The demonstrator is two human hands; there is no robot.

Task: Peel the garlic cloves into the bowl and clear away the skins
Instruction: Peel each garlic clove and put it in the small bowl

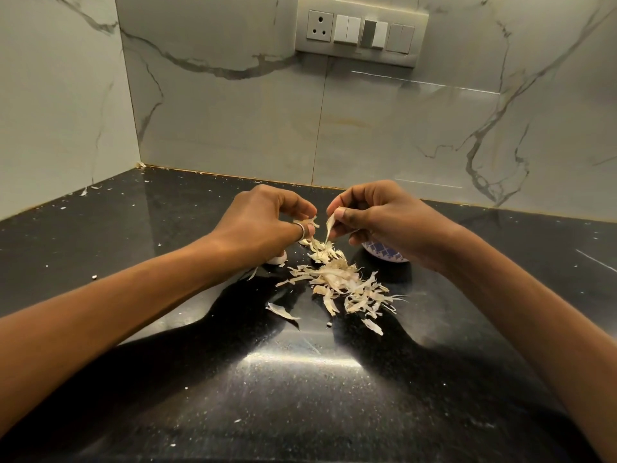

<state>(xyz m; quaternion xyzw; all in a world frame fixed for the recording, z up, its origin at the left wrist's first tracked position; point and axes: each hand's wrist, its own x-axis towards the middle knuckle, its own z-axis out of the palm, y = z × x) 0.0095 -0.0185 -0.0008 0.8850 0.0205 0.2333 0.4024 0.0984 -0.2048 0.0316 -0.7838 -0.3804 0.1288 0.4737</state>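
My left grip (263,222) is curled, pinching a garlic piece (313,219) mostly hidden by its fingers. My right grip (384,218) pinches a strip of skin (330,227) above the skin pile (340,282) on the black desk (300,379). The bowl (384,254) sits beneath the right grip — one clove (278,259) lies under the left wrist.

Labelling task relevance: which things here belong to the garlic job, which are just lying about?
Job: left hand holding a clove, right hand pinching a skin strip, skin pile, bowl, garlic by the left wrist.
Lying about: switch panel, ring on the left hand.
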